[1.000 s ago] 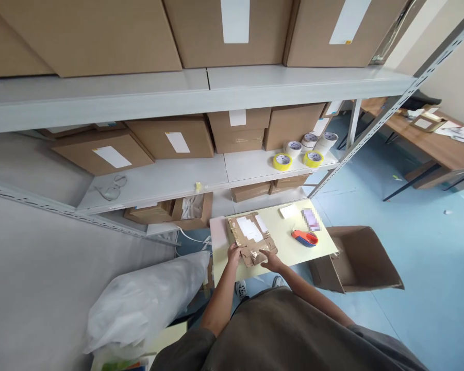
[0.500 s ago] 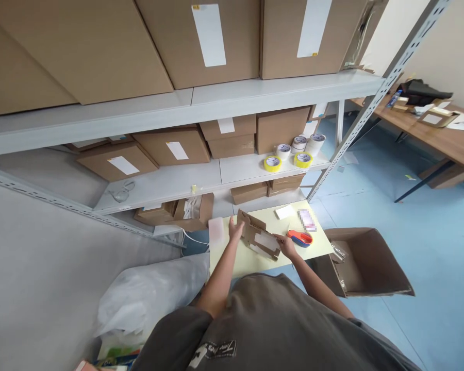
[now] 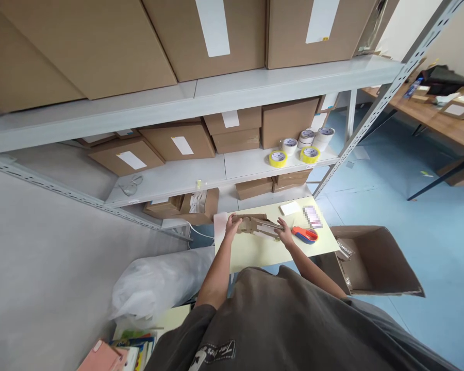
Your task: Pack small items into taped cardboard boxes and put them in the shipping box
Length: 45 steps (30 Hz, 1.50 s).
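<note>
Flapped brown cardboard carton (image 3: pixel 251 226): now tipped nearer edge-on
Left hand (image 3: pixel 232 227): grasping one end
Right hand (image 3: pixel 285 235): grasping opposite end

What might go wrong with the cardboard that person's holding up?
The cardboard is held near its two ends by the left grip and right grip, so it might bend in the middle or slip.

The red-and-blue tool lies close beside the right grip on the table, so a sideways swing could knock it.
</note>
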Tool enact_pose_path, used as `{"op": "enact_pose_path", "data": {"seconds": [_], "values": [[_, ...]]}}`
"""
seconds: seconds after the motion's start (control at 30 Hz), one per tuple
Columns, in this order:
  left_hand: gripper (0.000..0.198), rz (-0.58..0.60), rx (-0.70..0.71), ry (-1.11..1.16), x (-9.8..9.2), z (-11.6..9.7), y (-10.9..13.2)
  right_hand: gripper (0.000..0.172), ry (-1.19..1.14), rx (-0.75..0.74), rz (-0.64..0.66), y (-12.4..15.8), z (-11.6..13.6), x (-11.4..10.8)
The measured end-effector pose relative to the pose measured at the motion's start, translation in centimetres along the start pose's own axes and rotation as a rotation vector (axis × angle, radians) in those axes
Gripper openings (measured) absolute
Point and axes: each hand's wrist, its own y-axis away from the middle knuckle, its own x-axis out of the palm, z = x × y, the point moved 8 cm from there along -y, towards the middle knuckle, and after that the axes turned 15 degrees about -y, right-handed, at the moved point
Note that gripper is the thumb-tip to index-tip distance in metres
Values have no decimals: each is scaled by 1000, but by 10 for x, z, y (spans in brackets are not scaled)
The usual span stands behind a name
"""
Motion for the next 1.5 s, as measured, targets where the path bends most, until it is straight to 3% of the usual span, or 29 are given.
{"op": "enact_pose_path", "data": {"seconds": [0.17, 0.33, 0.47, 0.63, 0.77, 0.9, 1.03, 1.33, 1.5], "values": [[57, -81, -51, -47, -17, 11, -3, 87, -41, 70, 59, -1, -4, 9], [45, -139, -172, -142, -15, 17, -11, 86, -32, 89, 64, 6, -11, 12], [61, -163, -168, -172, -6, 7, -17, 87, -51, 99, 59, 9, -16, 15], [96, -14, -106, -204, 20, -8, -21, 92, -36, 70, -24, 3, -13, 19], [106, 56, -37, -192, 28, -3, -22, 98, -58, 69, -105, -2, -9, 24], [107, 145, 9, -114, 29, 18, -22, 103, -68, 100, -117, 0, -11, 29], [106, 235, 30, -42, 30, 35, -20, 100, -110, 57, -30, 4, -12, 39], [98, 334, 67, 58, 3, 52, -12, 96, 40, 103, 134, -14, -29, 60], [74, 263, 3, 82, -10, 61, -24, 99, 177, 49, 224, -22, -33, 63]]}}
